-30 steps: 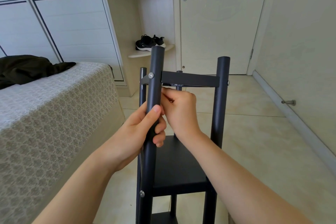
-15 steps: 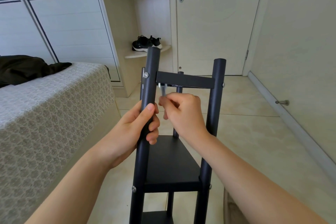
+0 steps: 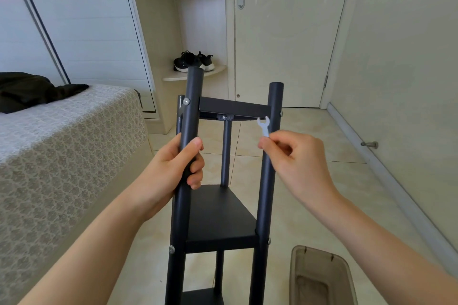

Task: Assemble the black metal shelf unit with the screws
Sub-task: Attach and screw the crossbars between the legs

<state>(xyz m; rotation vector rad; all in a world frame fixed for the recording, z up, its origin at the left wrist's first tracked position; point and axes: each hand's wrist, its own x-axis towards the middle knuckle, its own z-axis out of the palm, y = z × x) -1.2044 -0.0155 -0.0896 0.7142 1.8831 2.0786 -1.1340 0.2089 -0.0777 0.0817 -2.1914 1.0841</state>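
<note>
The matte black shelf unit (image 3: pixel 218 218) of round tubes and flat boards stands on glossy floor tiles (image 3: pixel 322 181). The left hand (image 3: pixel 171 168) wraps its fingers round one front tube (image 3: pixel 190 116). The right hand (image 3: pixel 297 156) pinches a small flat silvery wrench (image 3: pixel 264 126). The unit's base is cut off.

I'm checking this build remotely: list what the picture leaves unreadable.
Head view:
- Feet of the shelf unit: cut off by bottom edge.
- The rear left post: mostly hidden behind the front left post.
- Whether the wrench meets a nut: too small.
- The bin: cut off below.
</note>
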